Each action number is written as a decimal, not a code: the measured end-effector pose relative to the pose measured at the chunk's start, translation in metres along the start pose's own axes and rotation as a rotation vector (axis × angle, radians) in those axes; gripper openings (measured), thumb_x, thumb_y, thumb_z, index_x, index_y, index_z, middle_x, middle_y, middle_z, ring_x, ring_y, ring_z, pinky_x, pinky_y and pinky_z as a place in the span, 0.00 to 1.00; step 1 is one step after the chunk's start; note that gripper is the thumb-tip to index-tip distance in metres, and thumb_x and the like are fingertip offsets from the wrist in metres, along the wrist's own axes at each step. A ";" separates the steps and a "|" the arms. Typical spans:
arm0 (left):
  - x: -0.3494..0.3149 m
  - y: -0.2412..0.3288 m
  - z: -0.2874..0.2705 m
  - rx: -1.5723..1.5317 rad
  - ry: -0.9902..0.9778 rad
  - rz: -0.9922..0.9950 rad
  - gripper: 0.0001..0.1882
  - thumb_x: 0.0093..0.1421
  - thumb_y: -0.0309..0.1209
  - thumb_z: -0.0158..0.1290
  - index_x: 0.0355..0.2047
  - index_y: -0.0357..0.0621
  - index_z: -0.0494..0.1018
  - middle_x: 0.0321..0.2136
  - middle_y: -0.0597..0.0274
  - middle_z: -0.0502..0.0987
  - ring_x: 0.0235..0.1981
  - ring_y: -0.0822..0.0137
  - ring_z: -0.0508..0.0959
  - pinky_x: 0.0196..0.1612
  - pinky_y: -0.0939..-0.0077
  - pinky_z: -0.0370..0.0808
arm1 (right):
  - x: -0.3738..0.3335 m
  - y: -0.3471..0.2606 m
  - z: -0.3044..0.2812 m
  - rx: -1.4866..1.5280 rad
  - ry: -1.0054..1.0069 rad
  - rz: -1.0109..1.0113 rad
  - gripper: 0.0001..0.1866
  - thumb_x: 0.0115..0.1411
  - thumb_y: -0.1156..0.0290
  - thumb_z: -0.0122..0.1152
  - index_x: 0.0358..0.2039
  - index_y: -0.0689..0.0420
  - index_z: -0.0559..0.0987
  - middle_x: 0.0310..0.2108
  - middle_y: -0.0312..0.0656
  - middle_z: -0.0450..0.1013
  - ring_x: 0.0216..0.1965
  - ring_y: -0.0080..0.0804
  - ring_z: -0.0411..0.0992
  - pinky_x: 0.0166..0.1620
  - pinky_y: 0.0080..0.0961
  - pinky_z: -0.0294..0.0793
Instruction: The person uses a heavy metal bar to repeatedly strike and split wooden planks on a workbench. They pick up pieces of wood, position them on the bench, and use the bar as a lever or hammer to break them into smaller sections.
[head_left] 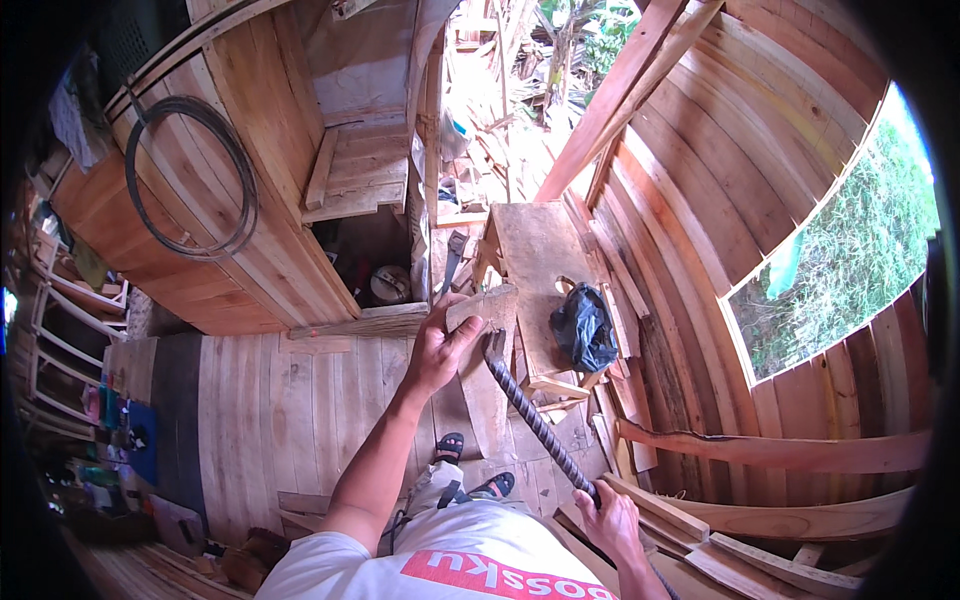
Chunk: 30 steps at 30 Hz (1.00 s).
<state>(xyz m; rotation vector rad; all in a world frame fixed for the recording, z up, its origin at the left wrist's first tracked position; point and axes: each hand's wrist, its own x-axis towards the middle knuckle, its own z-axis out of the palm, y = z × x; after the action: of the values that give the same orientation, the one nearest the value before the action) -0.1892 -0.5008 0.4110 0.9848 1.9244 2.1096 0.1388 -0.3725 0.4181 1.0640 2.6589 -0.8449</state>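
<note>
My left hand is closed around the upper end of a wooden board, which slants down in front of me toward the floor. In my right hand, low on the right, is the shaft of a dark crowbar with a twisted, ribbed surface. Its hooked claw end lies against the upper part of the board, close to my left thumb. Whether the claw grips a nail is too small to tell. Just beyond my left hand is a dark flat tool, its kind unclear.
A wooden bench stands ahead, with a black plastic bag on it. Loose planks lie at the lower right, below a plank wall with a window opening. A coil of black tubing hangs on wooden panelling at the left.
</note>
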 end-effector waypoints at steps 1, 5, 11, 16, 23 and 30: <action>0.000 0.000 0.001 0.004 0.001 -0.003 0.14 0.64 0.37 0.54 0.39 0.37 0.72 0.32 0.67 0.73 0.35 0.74 0.71 0.40 0.79 0.69 | 0.000 0.000 -0.002 0.000 0.022 -0.009 0.23 0.60 0.48 0.55 0.30 0.59 0.76 0.19 0.54 0.72 0.28 0.58 0.73 0.32 0.47 0.69; 0.001 0.007 0.004 -0.026 -0.013 -0.040 0.14 0.63 0.37 0.54 0.40 0.38 0.72 0.32 0.67 0.73 0.35 0.74 0.71 0.40 0.79 0.69 | 0.001 -0.004 -0.005 0.035 0.043 -0.022 0.22 0.60 0.48 0.56 0.29 0.59 0.76 0.19 0.53 0.72 0.26 0.58 0.73 0.32 0.47 0.69; 0.005 0.004 0.001 -0.096 -0.070 -0.105 0.16 0.64 0.38 0.54 0.45 0.40 0.72 0.36 0.70 0.75 0.40 0.77 0.71 0.45 0.81 0.67 | 0.011 0.009 0.031 0.083 0.156 -0.075 0.20 0.59 0.52 0.59 0.29 0.59 0.76 0.17 0.52 0.71 0.22 0.53 0.73 0.27 0.44 0.69; 0.005 0.000 0.000 -0.121 -0.077 -0.146 0.16 0.64 0.38 0.54 0.45 0.40 0.74 0.37 0.69 0.77 0.41 0.76 0.72 0.46 0.78 0.69 | 0.023 0.018 0.074 0.237 0.121 -0.057 0.19 0.59 0.54 0.60 0.31 0.60 0.75 0.17 0.53 0.72 0.23 0.54 0.74 0.28 0.45 0.69; 0.010 0.002 0.002 -0.172 -0.079 -0.182 0.13 0.64 0.35 0.53 0.43 0.39 0.75 0.36 0.70 0.77 0.40 0.77 0.72 0.47 0.79 0.67 | 0.045 0.016 0.113 0.441 0.096 -0.133 0.23 0.60 0.52 0.59 0.28 0.62 0.73 0.14 0.52 0.67 0.16 0.47 0.68 0.24 0.41 0.63; 0.019 0.003 -0.005 -0.178 0.001 -0.227 0.10 0.59 0.32 0.57 0.39 0.39 0.77 0.33 0.70 0.77 0.37 0.78 0.72 0.45 0.80 0.68 | 0.061 0.006 0.120 0.521 0.021 -0.145 0.20 0.59 0.56 0.60 0.28 0.63 0.73 0.15 0.49 0.70 0.17 0.38 0.70 0.24 0.36 0.66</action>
<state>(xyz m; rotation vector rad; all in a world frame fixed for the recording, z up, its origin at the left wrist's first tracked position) -0.2054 -0.4961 0.4211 0.6956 1.7191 2.1045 0.0904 -0.4003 0.2957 0.9769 2.6185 -1.6253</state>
